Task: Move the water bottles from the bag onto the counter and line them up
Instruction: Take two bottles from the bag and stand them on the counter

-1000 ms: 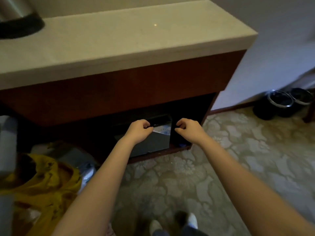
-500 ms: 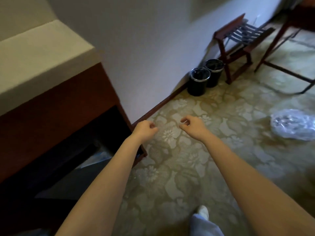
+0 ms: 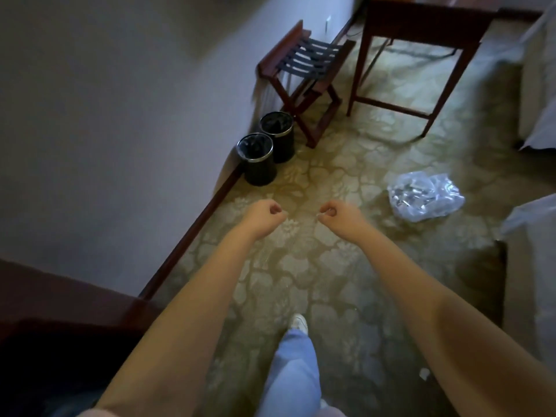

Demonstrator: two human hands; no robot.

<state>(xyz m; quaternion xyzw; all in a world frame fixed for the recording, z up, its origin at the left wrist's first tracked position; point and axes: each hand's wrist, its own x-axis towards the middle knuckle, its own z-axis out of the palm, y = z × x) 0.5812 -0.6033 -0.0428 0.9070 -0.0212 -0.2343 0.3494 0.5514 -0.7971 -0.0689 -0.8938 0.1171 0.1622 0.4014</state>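
Plainly, neither hand has anything in it yet: the left hand (image 3: 263, 216) and the right hand (image 3: 341, 216) hang out in front over the patterned carpet (image 3: 301, 266), each with its fingers clenched into a fist around nothing. The bag (image 3: 425, 195), a crumpled clear plastic one, lies on the carpet ahead and to the right, well apart from both hands and nearer the right one. Glints show through its film, but the water bottles inside cannot be told one from another, nor counted. The worktop is out of view; only a dark wooden cabinet corner (image 3: 60, 296) shows at the lower left. By the look of it the film is thin, soft and slippery, and would likely sag or tear if hauled up full. The bottles, if full, should be weighty, stiff enough to squeeze firmly, but smooth-sided. The safer hold seems to be round the body just under the shoulder, or at the capped neck, one per hand, once the bag's mouth is opened. Two black bins (image 3: 260, 159) stand by the wall, off to the left.
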